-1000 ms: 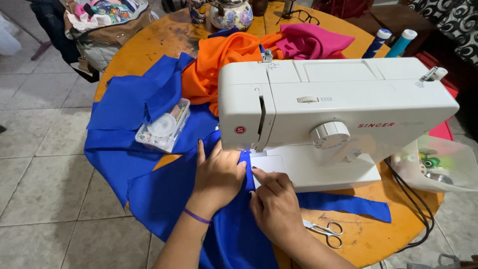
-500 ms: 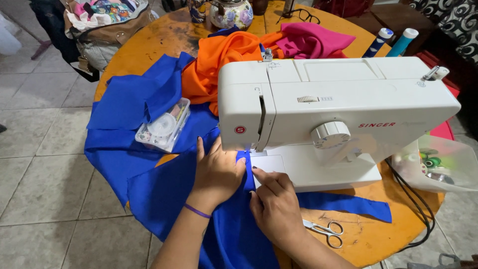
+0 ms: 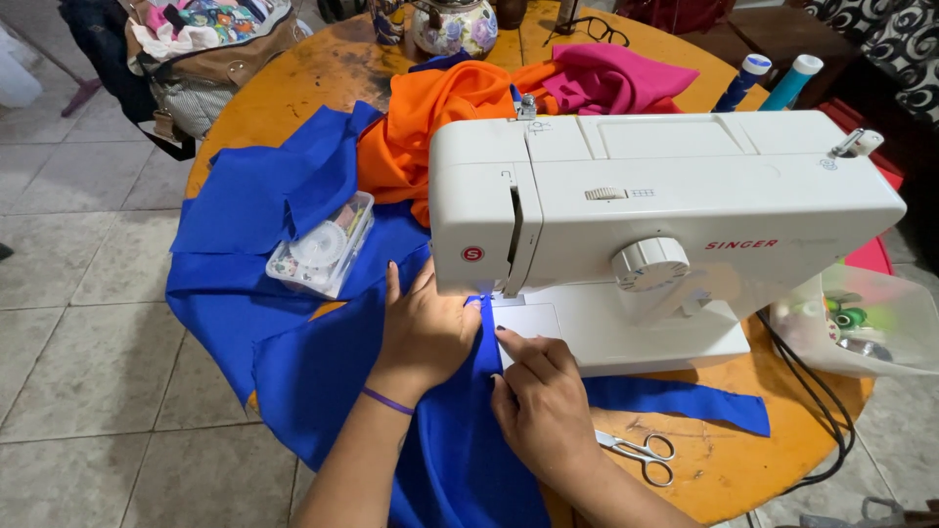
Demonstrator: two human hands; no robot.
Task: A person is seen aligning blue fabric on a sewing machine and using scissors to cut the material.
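The left hand (image 3: 423, 330) lies flat with its fingers spread on the blue fabric (image 3: 323, 362), fingertips just under the needle end of the white sewing machine (image 3: 665, 215); a purple band circles its wrist. The right hand (image 3: 540, 401) sits at about four o'clock from the left one, palm down, fingers stretched forward and pressing the cloth's edge against the machine's flat bed, gripping nothing. The blue fabric runs from under the presser area toward six o'clock, hanging over the near edge of the round orange-yellow counter (image 3: 724, 469), with more of it heaped toward nine and ten o'clock of the machine. On that heap rests a clear plastic sewing kit box (image 3: 323, 244). A narrow blue strip trails toward three o'clock below the machine base. Small scissors (image 3: 641, 455) lie closed on the counter just right of the right hand. Orange cloth (image 3: 430, 127) and pink cloth (image 3: 616, 78) are piled behind the machine at twelve o'clock, near a floral teapot (image 3: 452, 24). A clear container of thread (image 3: 861, 323) sits at three o'clock.
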